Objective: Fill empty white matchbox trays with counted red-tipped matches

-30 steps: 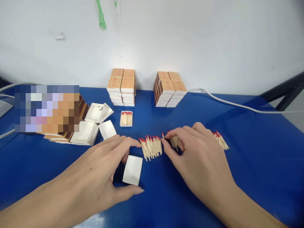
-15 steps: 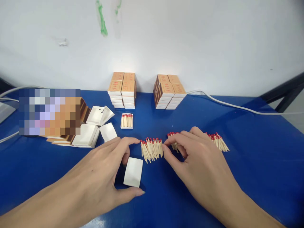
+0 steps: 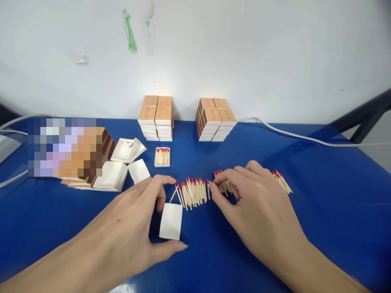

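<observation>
My left hand [image 3: 134,215] is open, its thumb and index finger spread around a small white matchbox tray [image 3: 171,221] on the table. Just beyond that tray lies a loose row of red-headed matches [image 3: 194,193], with a couple leaning apart at its left end. My right hand [image 3: 253,203] has its thumb and index finger brought together beside a single match [image 3: 209,189] at the row's right end. Whether anything is between those fingertips is hidden. More matches [image 3: 282,182] lie partly covered by my right hand.
A tray filled with matches [image 3: 162,157] sits behind the row. Two stacks of matchboxes, left [image 3: 155,118] and right [image 3: 215,119], stand against the wall. White trays [image 3: 110,175] are heaped at left beside a blurred patch. A white cable [image 3: 293,133] runs along the right back.
At the left end of the row a few matches have spread and tilted away; at the right a single match now stands apart. My hands have hardly moved.
</observation>
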Available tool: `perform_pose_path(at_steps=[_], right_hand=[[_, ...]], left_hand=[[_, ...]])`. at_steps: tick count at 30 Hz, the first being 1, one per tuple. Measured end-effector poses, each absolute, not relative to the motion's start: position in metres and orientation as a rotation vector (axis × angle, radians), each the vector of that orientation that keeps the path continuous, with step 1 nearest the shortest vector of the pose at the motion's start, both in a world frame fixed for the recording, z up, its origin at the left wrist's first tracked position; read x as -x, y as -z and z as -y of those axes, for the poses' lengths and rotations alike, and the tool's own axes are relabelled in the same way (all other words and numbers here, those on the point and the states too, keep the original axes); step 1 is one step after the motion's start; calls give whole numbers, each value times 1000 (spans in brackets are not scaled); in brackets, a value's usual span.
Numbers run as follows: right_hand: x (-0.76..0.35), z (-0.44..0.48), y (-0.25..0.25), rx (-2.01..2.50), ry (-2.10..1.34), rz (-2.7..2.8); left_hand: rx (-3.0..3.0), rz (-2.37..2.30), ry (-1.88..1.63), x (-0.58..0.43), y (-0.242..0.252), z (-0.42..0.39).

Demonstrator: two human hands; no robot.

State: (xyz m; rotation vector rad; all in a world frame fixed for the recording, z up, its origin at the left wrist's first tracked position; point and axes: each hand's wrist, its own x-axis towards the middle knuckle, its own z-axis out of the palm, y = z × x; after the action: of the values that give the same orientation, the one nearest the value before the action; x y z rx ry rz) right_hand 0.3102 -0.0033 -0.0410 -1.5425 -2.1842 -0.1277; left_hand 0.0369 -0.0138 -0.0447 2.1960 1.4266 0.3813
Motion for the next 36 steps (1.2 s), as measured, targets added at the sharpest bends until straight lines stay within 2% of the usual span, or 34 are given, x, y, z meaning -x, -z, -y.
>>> perform_pose_path(at_steps=[6,17,24,36], right_hand=[[-311,5,40,1581,160,2220],[-306,8,40,1574,-40,2200],[-307,7,40,1562,-53,2198],[-306,9,43,1555,-134,2223]], left_hand=[[-2232,-1462,-386,-41,44,15],[-2272,-1218,-367,-43,36,13],[-2261,-1270,-313,-41,36,13],[-2367,-1380,-422,-41,39,13]])
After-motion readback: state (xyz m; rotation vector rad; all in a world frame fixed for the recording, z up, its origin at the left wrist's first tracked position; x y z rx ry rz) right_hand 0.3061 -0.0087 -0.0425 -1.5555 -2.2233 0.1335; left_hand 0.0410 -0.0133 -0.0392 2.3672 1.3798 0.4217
